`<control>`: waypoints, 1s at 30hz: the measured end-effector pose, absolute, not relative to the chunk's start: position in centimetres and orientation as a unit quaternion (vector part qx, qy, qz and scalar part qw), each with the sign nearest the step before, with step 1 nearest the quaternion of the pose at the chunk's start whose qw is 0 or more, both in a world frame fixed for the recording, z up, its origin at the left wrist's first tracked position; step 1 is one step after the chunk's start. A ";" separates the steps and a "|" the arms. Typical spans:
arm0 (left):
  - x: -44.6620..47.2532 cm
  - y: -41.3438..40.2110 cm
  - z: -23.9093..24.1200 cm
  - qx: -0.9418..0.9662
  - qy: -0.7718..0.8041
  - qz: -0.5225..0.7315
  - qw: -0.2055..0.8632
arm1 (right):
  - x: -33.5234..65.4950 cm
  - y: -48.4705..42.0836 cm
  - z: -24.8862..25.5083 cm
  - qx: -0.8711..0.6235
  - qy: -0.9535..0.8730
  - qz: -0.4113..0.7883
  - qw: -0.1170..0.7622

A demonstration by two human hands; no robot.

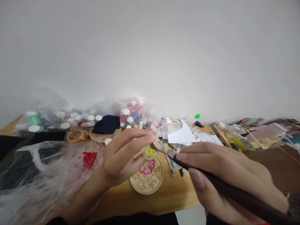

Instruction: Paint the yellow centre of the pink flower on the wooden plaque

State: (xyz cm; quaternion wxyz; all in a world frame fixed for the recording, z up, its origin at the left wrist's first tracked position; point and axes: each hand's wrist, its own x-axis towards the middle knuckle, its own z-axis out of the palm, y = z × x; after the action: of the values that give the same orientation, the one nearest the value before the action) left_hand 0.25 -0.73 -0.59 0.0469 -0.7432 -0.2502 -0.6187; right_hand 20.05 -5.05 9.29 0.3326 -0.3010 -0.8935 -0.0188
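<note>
In the middle of the head view, my left hand (125,156) grips a small clear plastic cup with bright yellow material (150,152) in it. A translucent round lid (170,128) stands out beside its fingertips. My right hand (229,178) is closed around a spatula (211,181) with a long dark handle and a thin metal tip. That tip reaches to the cup's rim; whether it touches the yellow material I cannot tell. Below the cup lies a round wooden disc (146,182) with raised gold outlines and a pink flower, partly covered by my left hand.
Crumpled clear plastic bags (47,178) cover the left side. Bags of small white-capped jars (131,114) line the wall, near dark blue cloth (106,124) and a gold wire coil (76,135). White paper (181,132) and a pen (172,172) lie right of centre.
</note>
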 end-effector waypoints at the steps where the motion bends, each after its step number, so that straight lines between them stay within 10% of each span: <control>1: 0.3 -0.8 -0.6 -0.740 -0.257 -0.620 0.047 | 20.0 -5.0 9.3 -0.301 -0.892 -0.021 0.335; 30: -0.3 -0.3 -0.6 -0.743 -0.243 -0.620 0.060 | 20.2 -5.4 9.4 -0.323 -0.878 -0.027 0.352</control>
State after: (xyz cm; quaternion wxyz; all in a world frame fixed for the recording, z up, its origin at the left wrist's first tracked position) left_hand -0.27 -0.31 -0.65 0.0603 -0.7433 -0.2427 -0.6205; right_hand 20.15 -5.39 9.40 0.3515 -0.3228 -0.8784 -0.0266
